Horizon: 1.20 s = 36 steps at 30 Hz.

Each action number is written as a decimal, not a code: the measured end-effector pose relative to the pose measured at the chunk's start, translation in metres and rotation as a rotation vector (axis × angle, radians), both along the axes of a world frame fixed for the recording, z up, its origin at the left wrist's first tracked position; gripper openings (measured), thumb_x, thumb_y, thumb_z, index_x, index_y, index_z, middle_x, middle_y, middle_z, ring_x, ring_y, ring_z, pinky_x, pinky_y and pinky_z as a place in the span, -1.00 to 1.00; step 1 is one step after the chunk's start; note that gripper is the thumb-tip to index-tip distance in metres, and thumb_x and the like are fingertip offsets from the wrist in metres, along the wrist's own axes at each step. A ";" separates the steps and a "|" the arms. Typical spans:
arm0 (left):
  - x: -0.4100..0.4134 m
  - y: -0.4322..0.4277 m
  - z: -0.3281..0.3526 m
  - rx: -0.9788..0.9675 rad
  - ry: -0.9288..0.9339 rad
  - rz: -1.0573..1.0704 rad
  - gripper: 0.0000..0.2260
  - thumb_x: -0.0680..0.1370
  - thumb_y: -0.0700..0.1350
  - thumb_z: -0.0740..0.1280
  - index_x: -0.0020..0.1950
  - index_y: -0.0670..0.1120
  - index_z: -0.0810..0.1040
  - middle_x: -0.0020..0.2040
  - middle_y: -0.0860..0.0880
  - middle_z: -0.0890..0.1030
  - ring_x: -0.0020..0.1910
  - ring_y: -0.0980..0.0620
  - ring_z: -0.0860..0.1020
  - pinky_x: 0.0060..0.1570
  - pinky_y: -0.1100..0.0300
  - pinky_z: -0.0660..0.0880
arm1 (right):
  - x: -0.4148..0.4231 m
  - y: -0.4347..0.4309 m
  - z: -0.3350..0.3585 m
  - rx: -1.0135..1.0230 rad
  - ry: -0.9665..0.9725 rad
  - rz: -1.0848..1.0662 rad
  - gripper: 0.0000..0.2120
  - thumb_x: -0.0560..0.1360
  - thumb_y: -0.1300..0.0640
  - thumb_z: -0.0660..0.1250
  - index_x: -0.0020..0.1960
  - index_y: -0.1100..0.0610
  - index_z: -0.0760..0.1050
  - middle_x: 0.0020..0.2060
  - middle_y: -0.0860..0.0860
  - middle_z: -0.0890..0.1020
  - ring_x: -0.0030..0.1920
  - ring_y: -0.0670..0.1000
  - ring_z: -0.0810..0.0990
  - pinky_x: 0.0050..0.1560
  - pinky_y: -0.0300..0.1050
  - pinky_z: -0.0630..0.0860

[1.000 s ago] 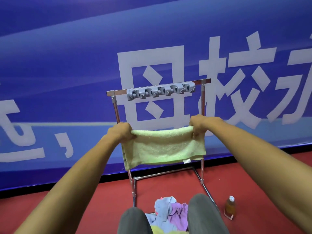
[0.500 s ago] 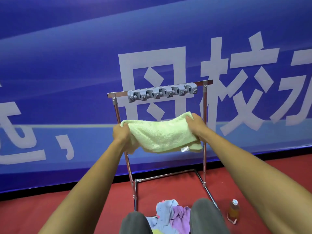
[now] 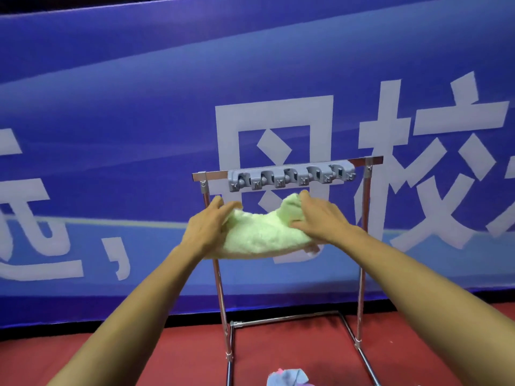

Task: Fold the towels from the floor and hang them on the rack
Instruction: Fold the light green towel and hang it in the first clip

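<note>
Against a blue banner point(image 3: 111, 107), a chrome rack point(image 3: 367, 160) stands on red floor point(image 3: 167, 358). Just below its top bar a light-green towel point(image 3: 259, 238) sags between left hand point(image 3: 206, 227) and right hand point(image 3: 320, 218), each grip closed on one end. Small cloths point(image 3: 287, 378) lie near the rack's foot.

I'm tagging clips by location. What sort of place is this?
Probably an indoor hall or event venue, not a home: a huge blue printed banner with white characters as backdrop, a red floor, and a free-standing chrome rack set up before it.
</note>
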<state>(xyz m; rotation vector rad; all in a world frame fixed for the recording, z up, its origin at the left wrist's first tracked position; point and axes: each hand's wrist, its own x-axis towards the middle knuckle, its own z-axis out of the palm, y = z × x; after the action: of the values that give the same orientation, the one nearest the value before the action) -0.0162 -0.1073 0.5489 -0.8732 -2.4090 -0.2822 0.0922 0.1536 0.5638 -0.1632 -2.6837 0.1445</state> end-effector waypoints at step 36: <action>-0.189 -0.001 0.002 0.104 -0.243 0.142 -0.44 0.42 -0.04 0.12 0.23 0.59 0.40 -0.04 0.09 0.47 -0.11 -0.02 0.53 -0.30 0.14 0.35 | -0.210 -0.042 0.000 -0.154 0.020 0.028 -0.47 0.48 0.28 0.21 0.36 -0.15 0.47 0.08 0.09 0.60 0.09 0.21 0.57 -0.14 -0.04 0.37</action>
<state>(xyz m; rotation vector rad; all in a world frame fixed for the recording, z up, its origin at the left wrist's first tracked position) -0.2053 -0.1083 0.5514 -0.6489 -2.6371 -0.4783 -0.1182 0.1114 0.5638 -0.1709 -2.6552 0.3596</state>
